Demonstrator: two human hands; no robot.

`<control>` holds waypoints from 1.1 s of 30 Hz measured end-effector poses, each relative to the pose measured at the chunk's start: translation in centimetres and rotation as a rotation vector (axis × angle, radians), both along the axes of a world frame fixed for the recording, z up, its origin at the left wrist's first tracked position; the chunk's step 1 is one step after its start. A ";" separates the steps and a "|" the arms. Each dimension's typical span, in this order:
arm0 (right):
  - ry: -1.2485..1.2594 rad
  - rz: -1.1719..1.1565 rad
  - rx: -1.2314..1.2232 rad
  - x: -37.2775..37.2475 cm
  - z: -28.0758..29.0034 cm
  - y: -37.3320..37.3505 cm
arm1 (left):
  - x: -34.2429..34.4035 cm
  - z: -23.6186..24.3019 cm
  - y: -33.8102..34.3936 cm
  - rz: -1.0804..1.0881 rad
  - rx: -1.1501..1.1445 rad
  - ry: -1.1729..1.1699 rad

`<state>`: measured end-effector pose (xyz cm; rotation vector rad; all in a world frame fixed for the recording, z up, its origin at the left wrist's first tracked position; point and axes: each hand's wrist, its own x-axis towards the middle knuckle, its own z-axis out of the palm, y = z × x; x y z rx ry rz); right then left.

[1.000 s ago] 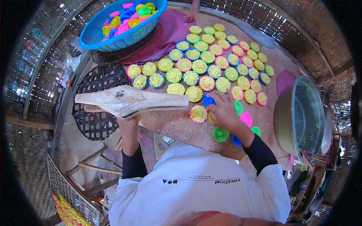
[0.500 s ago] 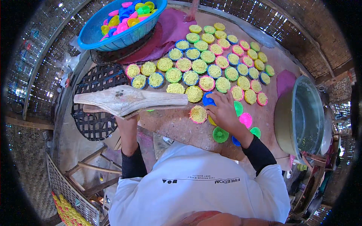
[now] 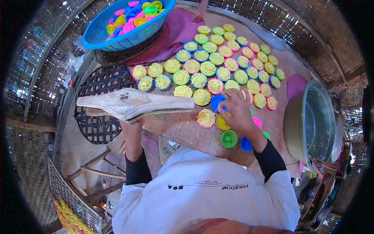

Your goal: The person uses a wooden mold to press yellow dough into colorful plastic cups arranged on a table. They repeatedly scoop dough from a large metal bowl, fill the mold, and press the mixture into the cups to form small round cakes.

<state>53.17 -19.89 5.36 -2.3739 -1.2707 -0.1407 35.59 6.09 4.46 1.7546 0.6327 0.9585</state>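
A pale wooden press (image 3: 134, 103) with long tapered handles is held up at the left by my left hand (image 3: 133, 128). The fingers of that hand are hidden beneath the wood. On the table, my right hand (image 3: 238, 113) is beside an empty blue cup mould (image 3: 218, 102), its thumb close to the rim and its fingers curved but apart. Beneath and around this hand are a yellow mould (image 3: 223, 122), a green mould (image 3: 229, 139) and another blue mould (image 3: 246, 144). A filled pink mould (image 3: 206, 118) with pale yellow strands stands left of them.
Rows of moulds filled with yellow strands (image 3: 207, 68) cover the far table. A blue basin (image 3: 91, 39) of loose coloured moulds stands at the far left, above a dark woven tray (image 3: 95, 130). At the right stands a large greenish tub (image 3: 294, 124).
My right hand has shifted slightly right, off the blue mould, which now shows more fully along with the yellow one. The press and my left hand have hardly moved.
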 end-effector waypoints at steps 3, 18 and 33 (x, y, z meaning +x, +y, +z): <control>0.048 0.029 0.033 -0.4 0.8 -0.1 | 0.0 -0.3 0.3 -0.012 -0.018 -0.009; -0.066 0.110 -0.036 -1.0 -2.4 0.5 | -0.3 -0.4 0.3 -0.009 -0.034 -0.001; 0.054 0.192 -0.150 -2.2 -2.3 0.6 | -1.4 -0.3 0.8 -0.005 -0.036 0.051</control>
